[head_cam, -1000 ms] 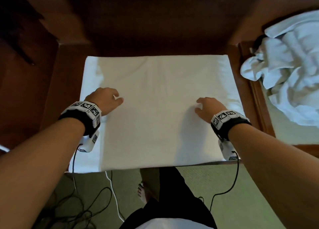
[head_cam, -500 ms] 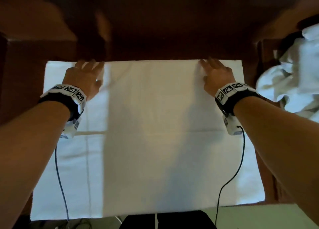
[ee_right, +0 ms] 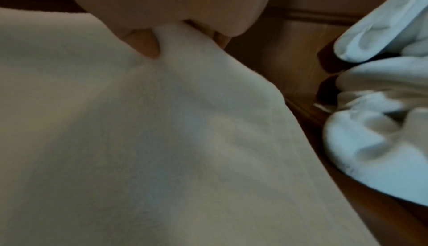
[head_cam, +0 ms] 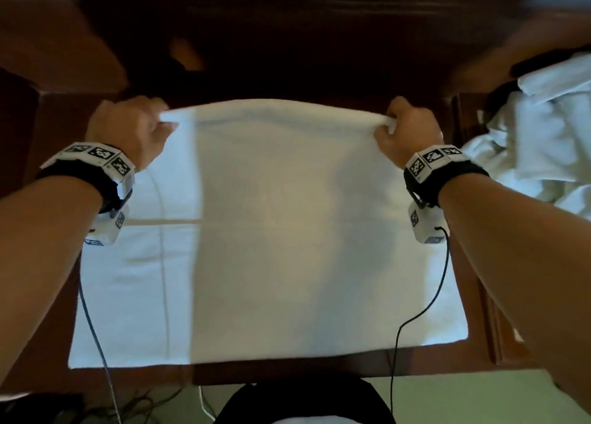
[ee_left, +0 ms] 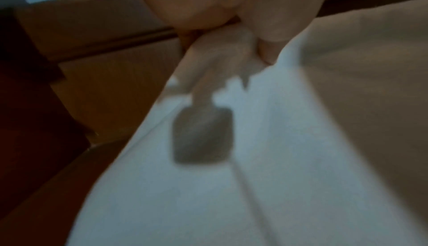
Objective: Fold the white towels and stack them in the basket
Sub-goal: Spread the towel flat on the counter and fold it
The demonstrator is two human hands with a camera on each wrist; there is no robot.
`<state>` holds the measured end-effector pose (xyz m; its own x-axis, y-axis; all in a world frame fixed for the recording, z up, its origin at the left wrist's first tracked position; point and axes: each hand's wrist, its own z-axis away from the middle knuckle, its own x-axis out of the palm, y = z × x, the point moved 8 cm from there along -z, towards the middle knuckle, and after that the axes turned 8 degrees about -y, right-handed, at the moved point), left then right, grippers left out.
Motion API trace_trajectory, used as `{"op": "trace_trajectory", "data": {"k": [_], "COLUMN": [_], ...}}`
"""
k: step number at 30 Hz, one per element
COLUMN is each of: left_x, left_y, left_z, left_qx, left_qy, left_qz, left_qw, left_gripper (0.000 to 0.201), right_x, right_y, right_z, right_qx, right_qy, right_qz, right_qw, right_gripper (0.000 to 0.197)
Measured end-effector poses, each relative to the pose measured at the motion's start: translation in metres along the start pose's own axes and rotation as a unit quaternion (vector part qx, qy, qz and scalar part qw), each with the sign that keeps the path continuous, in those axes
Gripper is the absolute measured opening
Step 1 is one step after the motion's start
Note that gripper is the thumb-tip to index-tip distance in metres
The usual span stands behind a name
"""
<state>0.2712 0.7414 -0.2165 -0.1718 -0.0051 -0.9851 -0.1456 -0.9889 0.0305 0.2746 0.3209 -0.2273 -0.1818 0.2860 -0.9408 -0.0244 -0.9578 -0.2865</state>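
Gripping one towel, two hands.

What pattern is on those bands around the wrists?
Black-and-white square code markers on the wrist bands, over black straps; clearest in the head view.

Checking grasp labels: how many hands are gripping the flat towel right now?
2. The left hand pinches the far-left corner of the towel; the right hand pinches the far-right corner, both lifting its far edge.
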Motion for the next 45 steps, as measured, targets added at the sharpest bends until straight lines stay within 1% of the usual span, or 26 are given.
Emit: {"op": "trace_trajectory", "data": {"k": [3,4,6,9,11,13,15,16,18,19,20,21,24,26,27,30,31,33,36,38,39,40,42,43,44,45], "left_x": [-0.023,-0.029,-0.032,-0.023,-0.007,0.012,0.046,0.068,0.113,0.131,0.144,0.15,0.157,0.158,0.159,0.164,0.169,0.18,0.183,0.181,0.18,0.18,0.179,0.177,0.175,0.172], "left_y": [0.006,0.007,0.011,0.015,0.02,0.026,0.03,0.032,0.035,0.036,0.036,0.037,0.043,0.045,0.045,0.04,0.042,0.047,0.047,0.044,0.043,0.042,0.043,0.042,0.038,0.031], "left_z": [0.03,0.048,0.083,0.152,0.2,0.243,0.276,0.29,0.31,0.317,0.321,0.322,0.32,0.318,0.32,0.331,0.337,0.345,0.34,0.339,0.341,0.344,0.349,0.35,0.35,0.35], "left_qx": [0.038,0.046,0.065,0.093,0.103,0.103,0.094,0.092,0.085,0.074,0.062,0.048,0.036,0.035,0.034,0.048,0.059,0.078,0.072,0.068,0.074,0.082,0.102,0.101,0.091,0.075], "left_qy": [0.024,0.034,0.054,0.088,0.107,0.119,0.082,0.048,-0.036,-0.074,-0.1,-0.111,-0.115,-0.114,-0.11,-0.081,-0.087,-0.101,-0.103,-0.095,-0.085,-0.076,-0.075,-0.075,-0.072,-0.069], "left_qz": [-0.019,-0.025,-0.027,-0.035,-0.058,-0.065,-0.061,-0.058,-0.06,-0.059,-0.053,-0.043,-0.009,0.023,0.041,0.054,0.045,0.028,0.033,0.04,0.046,0.056,0.069,0.076,0.08,0.078], "left_qw": [0.999,0.998,0.996,0.991,0.987,0.985,0.99,0.993,0.994,0.993,0.992,0.992,0.993,0.993,0.992,0.994,0.993,0.991,0.992,0.992,0.993,0.992,0.99,0.989,0.99,0.992], "left_gripper": [0.028,0.028,0.029,0.034,0.031,0.027,0.027,0.027,0.032,0.039,0.047,0.052,0.069,0.067,0.067,0.08,0.081,0.072,0.067,0.067,0.064,0.06,0.06,0.061,0.061,0.061], "right_x": [-0.015,-0.018,-0.017,-0.008,0.003,0.019,0.043,0.061,0.102,0.118,0.127,0.131,0.135,0.136,0.135,0.127,0.128,0.136,0.138,0.132,0.13,0.129,0.132,0.132,0.131,0.131], "right_y": [-0.012,-0.015,-0.015,-0.01,-0.005,0.0,0.008,0.015,0.03,0.037,0.043,0.046,0.049,0.053,0.058,0.075,0.08,0.087,0.093,0.102,0.109,0.118,0.127,0.124,0.114,0.098], "right_z": [0.03,0.046,0.077,0.139,0.184,0.228,0.267,0.282,0.306,0.315,0.323,0.327,0.327,0.327,0.329,0.345,0.353,0.361,0.352,0.348,0.35,0.354,0.363,0.365,0.362,0.359], "right_qx": [-0.021,-0.023,-0.021,-0.017,-0.016,-0.01,0.005,0.016,0.051,0.068,0.08,0.086,0.071,0.062,0.057,0.041,0.04,0.05,0.083,0.099,0.111,0.131,0.166,0.171,0.164,0.139], "right_qy": [0.007,0.012,0.025,0.07,0.099,0.109,0.098,0.063,-0.058,-0.105,-0.125,-0.129,-0.112,-0.124,-0.126,-0.098,-0.099,-0.117,-0.124,-0.125,-0.13,-0.143,-0.173,-0.167,-0.144,-0.117], "right_qz": [0.024,0.038,0.053,0.081,0.085,0.086,0.106,0.124,0.18,0.199,0.204,0.203,0.173,0.146,0.131,0.102,0.102,0.115,0.111,0.088,0.077,0.069,0.078,0.096,0.118,0.132], "right_qw": [0.999,0.999,0.998,0.994,0.991,0.99,0.99,0.99,0.981,0.972,0.968,0.967,0.976,0.98,0.982,0.989,0.989,0.985,0.983,0.983,0.982,0.979,0.968,0.966,0.969,0.974], "right_gripper": [0.026,0.025,0.018,0.016,0.018,0.022,0.021,0.02,0.025,0.029,0.031,0.033,0.048,0.06,0.063,0.063,0.063,0.064,0.07,0.071,0.071,0.073,0.078,0.079,0.078,0.077]}}
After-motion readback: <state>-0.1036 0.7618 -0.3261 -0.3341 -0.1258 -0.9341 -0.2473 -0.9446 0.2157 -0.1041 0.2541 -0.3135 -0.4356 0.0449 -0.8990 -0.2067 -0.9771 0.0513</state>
